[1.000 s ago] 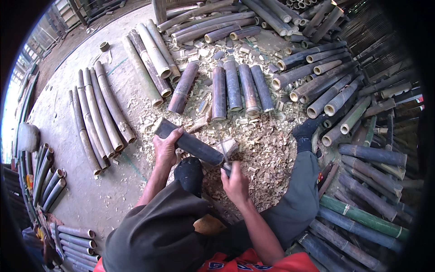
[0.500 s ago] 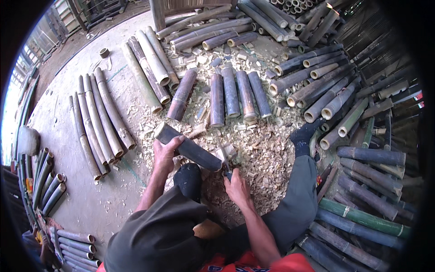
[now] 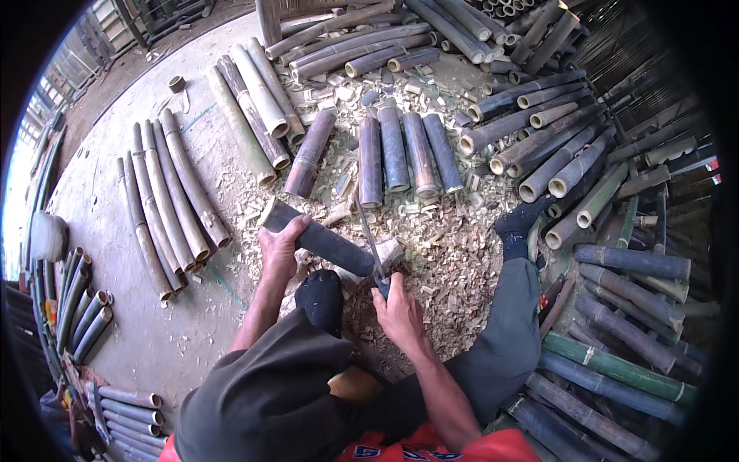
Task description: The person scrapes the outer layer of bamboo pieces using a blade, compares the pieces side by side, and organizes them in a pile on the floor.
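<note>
- The dark bamboo tube (image 3: 332, 248) is held out in front of my left knee, slanting from its pale cut end at upper left down to its lower right end.
- My left grip (image 3: 279, 245) is closed round that tube near its upper left end, thumb lying over the top.
- My right grip (image 3: 400, 312) is wrapped round the dark handle of a knife (image 3: 369, 235), whose narrow blade points up and away from me, right at the tube's lower right end; whether the edge touches it, I cannot tell.
- Just beyond that end, partly behind the blade, lies a pale wooden block (image 3: 389, 252).
- My 2 feet, darkly covered, are spread apart: my left foot (image 3: 319, 300) just below the tube, my right foot (image 3: 521, 229) well off to the right.
- Pale wood chips (image 3: 462, 266) cover the floor between and beyond them.
- Past the chips stretch 4 short dark tubes (image 3: 393, 154) side by side, with 1 more tube (image 3: 310, 154) tilted at their left.
- Farther left lie 4 longer culms (image 3: 262, 88), then a group of curved culms (image 3: 185, 177).
- On my right, bamboo pieces (image 3: 554, 146) are heaped, with a green culm (image 3: 620, 368) lower down.
</note>
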`<action>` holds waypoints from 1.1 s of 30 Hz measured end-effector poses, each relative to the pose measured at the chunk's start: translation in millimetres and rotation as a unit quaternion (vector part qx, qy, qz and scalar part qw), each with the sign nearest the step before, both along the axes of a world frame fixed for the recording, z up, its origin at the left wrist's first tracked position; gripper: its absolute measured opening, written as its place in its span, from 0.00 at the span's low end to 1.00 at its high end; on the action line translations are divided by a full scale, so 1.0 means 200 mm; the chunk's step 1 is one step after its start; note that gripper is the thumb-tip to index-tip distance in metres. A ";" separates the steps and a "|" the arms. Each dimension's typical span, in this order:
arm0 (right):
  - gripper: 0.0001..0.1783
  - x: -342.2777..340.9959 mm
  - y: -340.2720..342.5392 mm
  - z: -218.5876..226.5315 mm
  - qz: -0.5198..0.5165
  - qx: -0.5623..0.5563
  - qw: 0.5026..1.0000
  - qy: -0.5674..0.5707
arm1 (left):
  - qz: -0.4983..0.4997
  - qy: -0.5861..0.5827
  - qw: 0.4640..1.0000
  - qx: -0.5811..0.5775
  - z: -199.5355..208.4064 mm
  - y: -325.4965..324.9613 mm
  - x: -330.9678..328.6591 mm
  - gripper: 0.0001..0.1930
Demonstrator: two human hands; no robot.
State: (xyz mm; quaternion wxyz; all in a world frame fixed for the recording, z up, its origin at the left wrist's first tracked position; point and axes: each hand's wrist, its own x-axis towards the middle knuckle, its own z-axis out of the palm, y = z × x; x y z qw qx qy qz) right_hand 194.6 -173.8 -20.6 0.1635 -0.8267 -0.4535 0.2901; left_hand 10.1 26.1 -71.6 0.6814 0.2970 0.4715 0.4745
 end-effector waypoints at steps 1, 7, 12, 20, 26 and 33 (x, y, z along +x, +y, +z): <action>0.16 0.00 -0.02 0.01 -0.002 0.090 0.996 0.013 | -0.007 -0.022 1.000 -0.006 0.00 0.02 0.00 0.18; 0.16 -0.03 -0.02 0.01 -0.031 0.174 0.982 0.064 | -0.048 -0.028 0.998 0.033 -0.01 0.03 -0.01 0.19; 0.18 0.06 -0.02 0.00 -0.026 -0.019 0.999 -0.005 | -0.068 -0.010 0.996 0.055 0.00 0.02 -0.01 0.21; 0.18 0.03 -0.04 -0.05 -0.033 0.076 0.996 0.031 | -0.156 0.024 0.987 0.025 0.05 0.04 -0.08 0.23; 0.20 0.07 -0.06 0.00 -0.048 0.083 0.995 0.006 | 0.000 -0.026 1.000 0.000 0.04 -0.02 0.00 0.18; 0.19 0.00 0.01 -0.02 -0.018 -0.016 1.000 -0.006 | 0.033 0.040 0.998 0.023 0.05 -0.05 0.05 0.21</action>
